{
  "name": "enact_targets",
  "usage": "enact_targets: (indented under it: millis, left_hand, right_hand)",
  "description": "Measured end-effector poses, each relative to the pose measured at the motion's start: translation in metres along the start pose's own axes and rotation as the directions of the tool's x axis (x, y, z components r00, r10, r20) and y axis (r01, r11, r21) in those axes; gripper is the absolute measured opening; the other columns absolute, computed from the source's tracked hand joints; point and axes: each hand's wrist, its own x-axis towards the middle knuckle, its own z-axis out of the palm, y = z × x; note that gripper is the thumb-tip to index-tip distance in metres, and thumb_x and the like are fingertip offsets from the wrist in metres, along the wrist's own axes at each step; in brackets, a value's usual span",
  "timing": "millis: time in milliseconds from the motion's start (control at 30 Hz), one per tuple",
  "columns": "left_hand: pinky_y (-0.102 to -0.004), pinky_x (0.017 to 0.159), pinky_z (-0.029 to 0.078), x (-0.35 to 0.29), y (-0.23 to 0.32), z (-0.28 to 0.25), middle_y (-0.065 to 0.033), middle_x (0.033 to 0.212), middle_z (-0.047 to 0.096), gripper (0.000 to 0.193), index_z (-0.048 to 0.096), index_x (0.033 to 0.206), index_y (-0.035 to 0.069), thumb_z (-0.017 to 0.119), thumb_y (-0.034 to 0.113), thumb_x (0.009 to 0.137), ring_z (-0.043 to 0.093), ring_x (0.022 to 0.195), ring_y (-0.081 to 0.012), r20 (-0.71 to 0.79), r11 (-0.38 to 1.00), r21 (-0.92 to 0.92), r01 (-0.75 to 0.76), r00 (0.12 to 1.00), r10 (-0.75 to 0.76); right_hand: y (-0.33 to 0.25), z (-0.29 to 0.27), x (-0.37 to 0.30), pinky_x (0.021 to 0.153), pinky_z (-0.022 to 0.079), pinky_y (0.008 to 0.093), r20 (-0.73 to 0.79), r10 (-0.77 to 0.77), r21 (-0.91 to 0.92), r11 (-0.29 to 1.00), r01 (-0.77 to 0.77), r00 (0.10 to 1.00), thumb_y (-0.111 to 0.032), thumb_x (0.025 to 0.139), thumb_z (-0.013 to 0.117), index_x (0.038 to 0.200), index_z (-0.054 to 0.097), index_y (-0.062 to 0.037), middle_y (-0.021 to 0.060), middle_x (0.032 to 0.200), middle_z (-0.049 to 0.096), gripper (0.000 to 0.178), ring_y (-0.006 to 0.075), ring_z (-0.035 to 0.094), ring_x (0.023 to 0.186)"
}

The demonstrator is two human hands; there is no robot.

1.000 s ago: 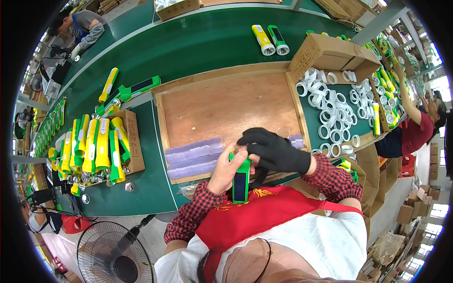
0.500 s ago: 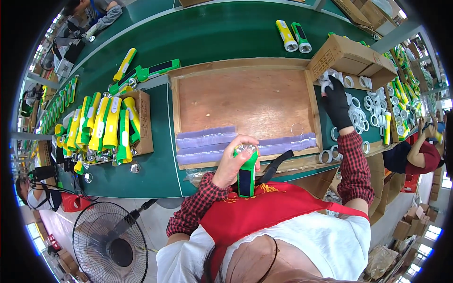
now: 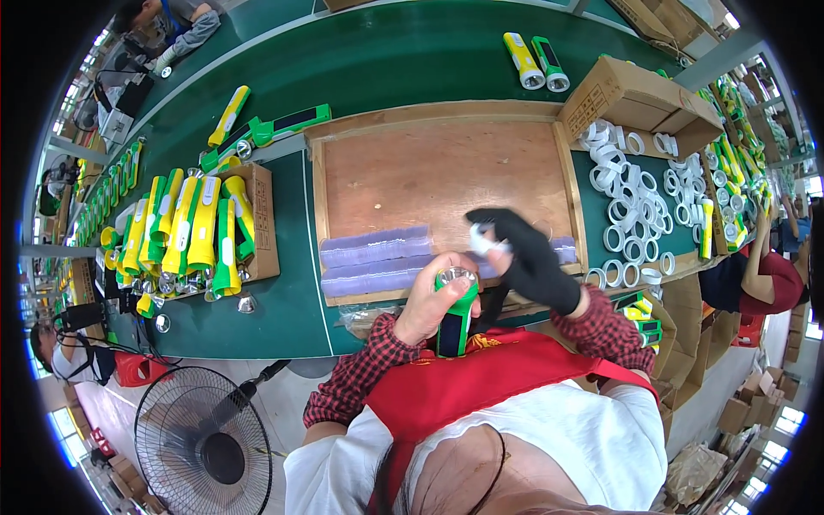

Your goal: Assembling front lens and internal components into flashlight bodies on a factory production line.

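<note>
My left hand [image 3: 427, 302] is wrapped round a green flashlight [image 3: 453, 331], which stands lens end up close to my red apron. Its thumb lies by the clear lens. Just to the right and above, my right hand [image 3: 534, 270], in a black glove with bare fingertips, pinches a white plastic ring [image 3: 486, 240]. The ring is apart from the flashlight. Behind both hands, rows of thin clear discs [image 3: 375, 251] line the near side of a wooden tray [image 3: 438, 163]; my right hand covers part of them.
Many white rings [image 3: 631, 210] lie right of the tray, beside a tipped cardboard box [image 3: 639, 99]. Yellow and green flashlights [image 3: 184, 219] are heaped on the left. Two flashlights [image 3: 534, 64] lie at the back. A fan [image 3: 210, 446] stands lower left, and other people work at both sides.
My right hand has come from the ring pile by the box, leftward and nearer, with a white ring in its fingers. The left hand still holds the flashlight, nearly in place.
</note>
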Motion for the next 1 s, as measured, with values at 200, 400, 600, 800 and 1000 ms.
enact_targets:
  millis: [200, 400, 600, 800, 1000]
  left_hand:
    - [-0.0304, 0.072, 0.055, -0.010, 0.009, -0.004, -0.0081, 0.100, 0.061, 0.052, 0.049, 0.122, 0.002, 0.067, 0.037, 0.088, 0.064, 0.080, -0.0164, 0.061, 0.994, -0.025, 0.106, 0.993, -0.104]
    - [-0.0271, 0.088, 0.047, -0.010, -0.006, -0.013, -0.0051, 0.106, 0.060, 0.082, 0.050, 0.123, 0.000, 0.058, 0.070, 0.081, 0.058, 0.098, -0.0125, 0.130, 1.000, 0.025, 0.006, 0.991, -0.009]
    - [-0.0268, 0.085, 0.047, -0.003, -0.014, -0.011, -0.0054, 0.107, 0.059, 0.080, 0.050, 0.123, 0.001, 0.034, 0.072, 0.090, 0.057, 0.097, -0.0114, -0.005, 0.999, -0.004, 0.044, 0.999, -0.044]
    - [-0.0269, 0.058, 0.050, 0.002, 0.034, 0.018, -0.0088, 0.089, 0.060, 0.047, 0.045, 0.118, -0.001, 0.072, 0.016, 0.083, 0.061, 0.065, -0.0122, 0.019, 0.863, 0.505, -0.024, 1.000, 0.016]
    - [-0.0330, 0.046, 0.049, -0.005, 0.041, 0.028, -0.0100, 0.065, 0.054, 0.046, 0.046, 0.103, 0.001, 0.076, 0.022, 0.076, 0.057, 0.050, -0.0211, 0.465, 0.897, -0.206, 0.392, 0.846, -0.262]
  right_hand:
    - [-0.004, 0.042, -0.009, 0.084, 0.049, 0.0399, 0.053, -0.110, 0.085, 0.991, 0.105, 0.993, -0.017, 0.094, 0.046, 0.110, 0.058, 0.0043, 0.0226, 0.114, 0.058, 0.029, 0.0362, 0.061, 0.098]
    - [-0.015, 0.043, -0.012, 0.086, 0.051, 0.0420, 0.128, -0.236, -0.102, 0.963, 0.249, 0.963, -0.009, 0.084, 0.062, 0.099, 0.055, 0.0011, 0.0207, 0.116, 0.061, 0.019, 0.0381, 0.062, 0.103]
    - [-0.017, 0.045, -0.014, 0.081, 0.054, 0.0407, 0.103, -0.282, -0.301, 0.905, 0.300, 0.954, -0.016, 0.075, 0.078, 0.106, 0.053, 0.0003, 0.0223, 0.115, 0.062, 0.043, 0.0389, 0.064, 0.101]
    - [-0.022, 0.009, 0.024, 0.072, 0.052, 0.0331, -0.159, -0.052, -0.152, 0.988, 0.027, 0.986, -0.013, 0.081, 0.070, 0.108, 0.056, -0.0008, 0.0150, 0.116, 0.065, 0.033, 0.0271, 0.067, 0.086]
    - [-0.024, 0.014, 0.021, 0.091, 0.048, 0.0346, -0.186, -0.116, 0.551, 0.810, 0.202, 0.976, -0.011, 0.086, 0.071, 0.120, 0.052, -0.0021, 0.0250, 0.132, 0.055, 0.040, 0.0247, 0.061, 0.110]
